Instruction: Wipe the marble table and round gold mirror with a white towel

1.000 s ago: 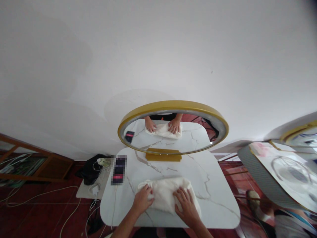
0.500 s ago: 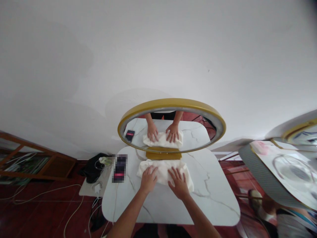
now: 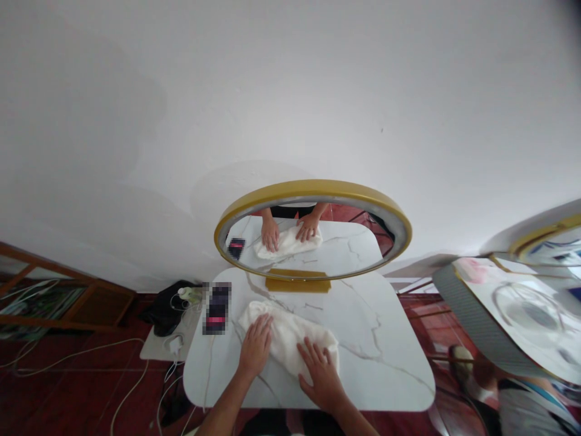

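Observation:
A folded white cloth (image 3: 288,333) lies slanted on the white marbled table (image 3: 385,375), its right end nearer to me. My left hand (image 3: 256,345) rests flat on the cloth's left end, fingers extended. On its right part lies my right hand (image 3: 320,369), palm down with the fingers spread. Behind the cloth stands a gold-framed oval mirror (image 3: 313,188) on a gold base (image 3: 297,283), and it reflects both hands and the cloth.
A pixelated dark phone-like object (image 3: 216,309) lies at the table's left. Cables and a black bag (image 3: 167,306) are further left. To the right are a second table (image 3: 499,315) and part of a seated person (image 3: 531,406).
The cloth has moved toward me and to the left, away from the mirror base, and turned to a slant. Both hands have moved with it, staying on top.

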Tool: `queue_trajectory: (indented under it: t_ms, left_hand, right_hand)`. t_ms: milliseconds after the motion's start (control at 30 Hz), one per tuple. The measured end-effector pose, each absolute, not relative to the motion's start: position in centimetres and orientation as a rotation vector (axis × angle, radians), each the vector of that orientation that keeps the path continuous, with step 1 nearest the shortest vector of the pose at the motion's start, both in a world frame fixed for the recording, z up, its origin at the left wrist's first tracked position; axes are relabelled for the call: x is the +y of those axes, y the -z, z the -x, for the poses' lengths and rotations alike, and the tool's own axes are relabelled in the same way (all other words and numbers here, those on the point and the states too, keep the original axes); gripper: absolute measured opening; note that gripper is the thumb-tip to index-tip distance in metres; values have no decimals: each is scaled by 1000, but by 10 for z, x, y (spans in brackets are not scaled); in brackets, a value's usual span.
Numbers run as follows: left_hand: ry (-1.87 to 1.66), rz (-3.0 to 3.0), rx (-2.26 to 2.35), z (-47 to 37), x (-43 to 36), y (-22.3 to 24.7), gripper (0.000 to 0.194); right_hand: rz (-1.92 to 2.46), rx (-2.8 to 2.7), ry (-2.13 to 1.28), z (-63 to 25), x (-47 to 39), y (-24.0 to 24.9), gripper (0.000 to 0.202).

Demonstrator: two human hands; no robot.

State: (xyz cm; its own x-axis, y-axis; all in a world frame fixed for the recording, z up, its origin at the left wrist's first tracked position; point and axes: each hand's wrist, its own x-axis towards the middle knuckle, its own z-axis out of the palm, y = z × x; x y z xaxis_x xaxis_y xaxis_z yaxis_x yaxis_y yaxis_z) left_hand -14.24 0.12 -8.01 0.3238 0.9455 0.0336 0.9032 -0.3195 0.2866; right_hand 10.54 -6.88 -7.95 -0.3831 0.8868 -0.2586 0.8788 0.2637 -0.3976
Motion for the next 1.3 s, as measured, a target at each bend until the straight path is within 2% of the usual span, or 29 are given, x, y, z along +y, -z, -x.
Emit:
queue_trajectory:
  t_ms: [300,667,833,1067,1300]
  left_hand:
    - [-70,-2186,1885,157,58,76,50]
    - [3,-2130,1815,173,118,67,50]
    - [-34,-2126,1837,171,95,58,49]
    - [-173,-2151,1692,165,24,60,49]
    - [-143,-2000,1523,160,-46,79,55]
  right_hand:
    - [1509,-2529,-1180,-37,-46,59,77]
    - [1637,-2508,-1167,8,-11,54,75]
    - [1551,-2537,-1079,-20,-22,57,67]
    - [1665,-2532,-841,-95,-55,68,41]
    - [1627,-2570,-679,-156,-83,74,36]
